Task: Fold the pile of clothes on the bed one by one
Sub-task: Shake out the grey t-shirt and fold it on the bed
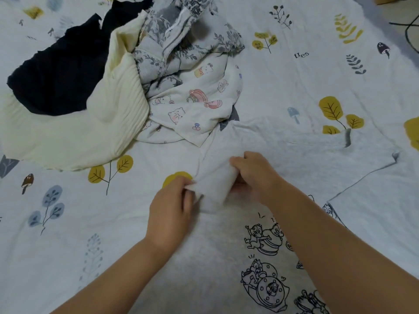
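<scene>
Pale grey T-shirt (283, 150) with black cartoon print lies flat on bed (294, 64); my left hand (169, 214) and right hand (254, 172) pinch its sleeve (both grips clamped). Hem cut off below frame.

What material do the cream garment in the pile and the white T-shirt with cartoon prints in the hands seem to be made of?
Cream garment: probably a ribbed knit, matte; fine parallel ridges run across it.
White T-shirt: likely thin cotton jersey, matte, with black line-drawn prints; it wrinkles softly where the left hand and right hand pinch a sleeve. The fibre itself cannot be confirmed.
</scene>
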`<state>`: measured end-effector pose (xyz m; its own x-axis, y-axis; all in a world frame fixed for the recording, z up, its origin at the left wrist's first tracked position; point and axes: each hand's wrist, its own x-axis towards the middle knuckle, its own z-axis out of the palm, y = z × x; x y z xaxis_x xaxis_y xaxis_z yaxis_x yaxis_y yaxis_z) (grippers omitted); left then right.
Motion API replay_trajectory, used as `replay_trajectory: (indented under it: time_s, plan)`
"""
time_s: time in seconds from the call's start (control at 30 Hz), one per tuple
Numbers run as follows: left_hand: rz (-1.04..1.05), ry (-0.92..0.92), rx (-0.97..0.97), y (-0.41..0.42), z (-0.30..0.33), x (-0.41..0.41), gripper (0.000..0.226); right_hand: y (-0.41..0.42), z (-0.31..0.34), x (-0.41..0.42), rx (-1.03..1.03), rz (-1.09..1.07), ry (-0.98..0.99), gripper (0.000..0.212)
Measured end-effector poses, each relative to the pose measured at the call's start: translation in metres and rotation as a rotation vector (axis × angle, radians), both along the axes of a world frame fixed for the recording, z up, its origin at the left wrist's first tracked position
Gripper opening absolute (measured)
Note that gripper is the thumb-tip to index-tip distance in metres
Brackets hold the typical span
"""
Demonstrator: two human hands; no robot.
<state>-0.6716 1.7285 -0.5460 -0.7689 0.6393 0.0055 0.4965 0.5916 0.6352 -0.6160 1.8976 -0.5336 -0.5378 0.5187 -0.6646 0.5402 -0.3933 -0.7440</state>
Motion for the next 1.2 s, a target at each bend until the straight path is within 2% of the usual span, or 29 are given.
replay_trajectory:
  time_s: [0.07, 0.17, 0.23, 0.3, 0.37, 0.43, 0.5, 0.57, 0.63, 0.7, 0.77, 0.87, 0.9, 0.97, 1.03, 1.1, 1.13, 1.17, 1.2]
  plan:
    - [0.094, -0.075, 0.097, 0.004, 0.008, 0.000, 0.013, -0.002, 0.007, 0.002, -0.171, -0.131, 0.051, 0.022]
    - [0.140, -0.127, 0.159, 0.007, 0.013, -0.001, 0.014, -0.002, 0.013, 0.003, -0.286, -0.232, 0.097, 0.023]
    - [0.167, -0.150, 0.182, 0.009, 0.016, -0.001, 0.015, 0.001, 0.018, 0.001, -0.405, -0.261, 0.127, 0.020]
    - [0.167, -0.160, 0.211, 0.010, 0.021, 0.002, 0.015, 0.004, 0.022, 0.002, -0.438, -0.224, 0.124, 0.014]
    - [0.094, -0.157, 0.183, 0.008, 0.022, 0.007, 0.016, 0.007, 0.022, 0.005, -0.431, -0.232, 0.150, 0.013]
    - [-0.092, -0.115, 0.069, 0.004, 0.019, 0.011, 0.015, 0.010, 0.020, 0.010, -0.418, -0.306, 0.186, 0.017]
    - [-0.329, -0.028, -0.084, 0.000, 0.010, 0.013, 0.039, 0.012, 0.010, 0.019, -0.267, -0.288, 0.125, 0.020]
    - [-0.457, 0.080, -0.174, -0.008, -0.004, 0.013, 0.055, 0.013, -0.007, 0.031, 0.033, -0.131, -0.065, 0.018]
    - [-0.474, 0.129, -0.248, -0.016, -0.014, 0.014, 0.066, 0.010, -0.015, 0.045, 0.264, 0.103, -0.200, 0.039]
    - [-0.488, 0.168, -0.299, -0.023, -0.022, 0.013, 0.073, 0.002, -0.018, 0.057, 0.458, 0.358, -0.217, 0.054]
    - [-0.485, 0.211, -0.296, -0.027, -0.028, 0.011, 0.065, -0.006, -0.016, 0.062, 0.676, 0.593, -0.295, 0.060]
    - [-0.428, 0.236, -0.203, -0.025, -0.028, 0.007, 0.026, -0.013, -0.015, 0.061, 0.888, 0.835, -0.524, 0.084]
    - [-0.400, 0.232, -0.176, -0.025, -0.028, 0.006, 0.021, -0.014, -0.015, 0.060, 0.916, 0.831, -0.546, 0.083]
    - [-0.311, 0.173, -0.122, -0.023, -0.024, 0.006, 0.020, -0.017, -0.016, 0.058, 0.944, 0.671, -0.420, 0.060]
    - [-0.160, 0.050, -0.073, -0.020, -0.015, 0.006, 0.014, -0.019, -0.018, 0.057, 0.890, 0.351, -0.177, 0.025]
    - [-0.052, -0.069, -0.047, -0.019, -0.012, 0.006, 0.015, -0.017, -0.017, 0.056, 0.601, 0.096, 0.001, 0.009]
    - [-0.018, -0.100, -0.032, -0.018, -0.012, 0.006, 0.015, -0.016, -0.015, 0.055, 0.368, 0.033, 0.099, 0.009]
    - [0.017, -0.122, -0.013, -0.018, -0.011, 0.005, 0.014, -0.015, -0.012, 0.055, 0.119, 0.024, 0.205, 0.018]
    - [0.052, -0.142, 0.003, -0.017, -0.010, 0.004, 0.014, -0.014, -0.011, 0.056, -0.042, 0.087, 0.278, 0.036]
